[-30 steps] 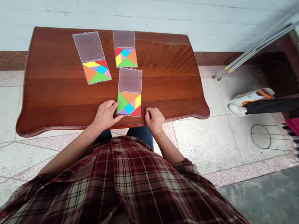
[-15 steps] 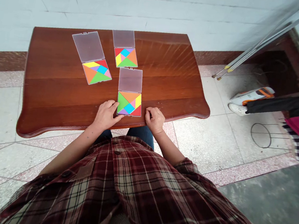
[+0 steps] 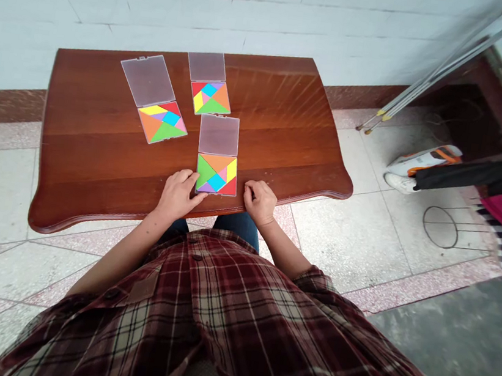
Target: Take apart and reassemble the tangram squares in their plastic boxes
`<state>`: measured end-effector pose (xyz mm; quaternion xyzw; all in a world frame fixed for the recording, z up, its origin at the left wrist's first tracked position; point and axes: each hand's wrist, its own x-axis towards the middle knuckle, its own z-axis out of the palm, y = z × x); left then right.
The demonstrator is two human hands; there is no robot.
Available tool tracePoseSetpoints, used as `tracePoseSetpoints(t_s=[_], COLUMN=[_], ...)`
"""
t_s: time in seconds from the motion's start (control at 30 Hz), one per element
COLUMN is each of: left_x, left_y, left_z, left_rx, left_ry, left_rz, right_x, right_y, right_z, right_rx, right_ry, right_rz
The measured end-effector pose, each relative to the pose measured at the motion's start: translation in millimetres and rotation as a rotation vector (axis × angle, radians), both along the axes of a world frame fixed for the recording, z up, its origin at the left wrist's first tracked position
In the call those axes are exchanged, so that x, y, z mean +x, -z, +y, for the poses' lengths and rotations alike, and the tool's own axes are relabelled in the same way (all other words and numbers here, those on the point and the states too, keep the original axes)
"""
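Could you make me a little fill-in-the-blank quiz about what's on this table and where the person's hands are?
1. The wooden table holds ____ open tangram puzzle cases.
2. The left hand touches the left edge of the nearest tangram case, while the right hand rests on the table just to its ____.
3. Each case's clear lid lies flat on the side ____ from the person.
4. The person's shirt has a ____ pattern.

Missing words: three; right; away; plaid
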<state>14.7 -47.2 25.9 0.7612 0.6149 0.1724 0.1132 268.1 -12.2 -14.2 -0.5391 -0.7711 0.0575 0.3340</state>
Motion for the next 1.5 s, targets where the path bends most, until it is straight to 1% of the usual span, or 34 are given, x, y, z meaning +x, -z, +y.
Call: tracePoseSetpoints(t_s=[0.13,0.3,0.43,0.53,0.63,0.7,0.9,1.07,1.23,1.37,1.5], left_x=[0.5,-0.2,-0.5,-0.8,-1.7,-2.7,-4.1,-5.2,-5.9,-3.8,-2.8], left_y=[-1.3,-0.6,-0.8,-1.3,-0.3,0.9,2.9,3.6,3.1,0.9,-0.1], left_z=[0.0,0.4,-0.6,-1.9,-2.8,-2.8,-2.2,-1.8,-1.4,-2.4,-2.8], left_rx=[-0.016,0.004,0.010,0.014,0.025,0.028,0.039,0.043,0.061,0.072,0.081], left_ry=[-0.005,-0.002,-0.007,0.012,0.037,0.041,0.088,0.094,0.150,0.158,0.169], left_rz=[-0.001,0.005,-0.017,-0.011,-0.005,-0.004,-0.009,-0.009,0.003,0.030,0.044], right_x=[-0.3,-0.1,-2.6,-6.7,-10.7,-12.1,-10.8,-8.9,-10.7,-18.8,-30.4], right_y=[-0.1,-0.7,-8.2,-16.4,-21.1,-21.7,-22.3,-21.0,-22.0,-30.5,-35.8], right_z=[0.1,1.0,-1.2,-7.0,-12.0,-12.3,-6.6,-6.6,-7.9,-8.1,-5.4], right_rx=[0.018,0.034,-0.063,-0.155,-0.184,-0.195,-0.266,-0.267,-0.258,-0.253,-0.249], right_ry=[0.002,0.012,0.036,-0.066,-0.190,-0.218,-0.227,-0.230,-0.221,-0.188,-0.212], right_rz=[-0.003,-0.018,0.023,0.077,0.033,-0.009,-0.021,0.005,0.019,-0.055,-0.167])
